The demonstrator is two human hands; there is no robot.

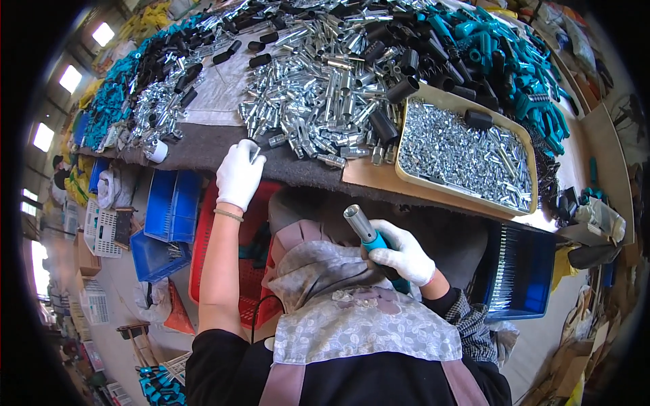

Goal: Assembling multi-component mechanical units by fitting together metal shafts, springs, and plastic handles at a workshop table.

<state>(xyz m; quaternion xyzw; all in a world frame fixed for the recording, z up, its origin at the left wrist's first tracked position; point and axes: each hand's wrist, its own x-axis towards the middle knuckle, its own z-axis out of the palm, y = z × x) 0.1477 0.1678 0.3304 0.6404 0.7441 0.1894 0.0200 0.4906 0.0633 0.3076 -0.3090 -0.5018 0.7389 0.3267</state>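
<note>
In my right hand, which wears a white glove, I grip a teal handle with a silver metal tube on its end. The tube's open mouth points up and away from me, above my lap. My left hand, also gloved in white, reaches to the near edge of the table. Its fingers are drawn together at the border of a large heap of silver metal tube parts. Whatever lies between those fingertips is hidden. A short metal piece lies just right of them.
A cream tray of small metal pieces stands on the table at right. Teal handles and black sleeves are heaped behind. Below the table are a red crate, blue bins at left and a dark blue bin at right.
</note>
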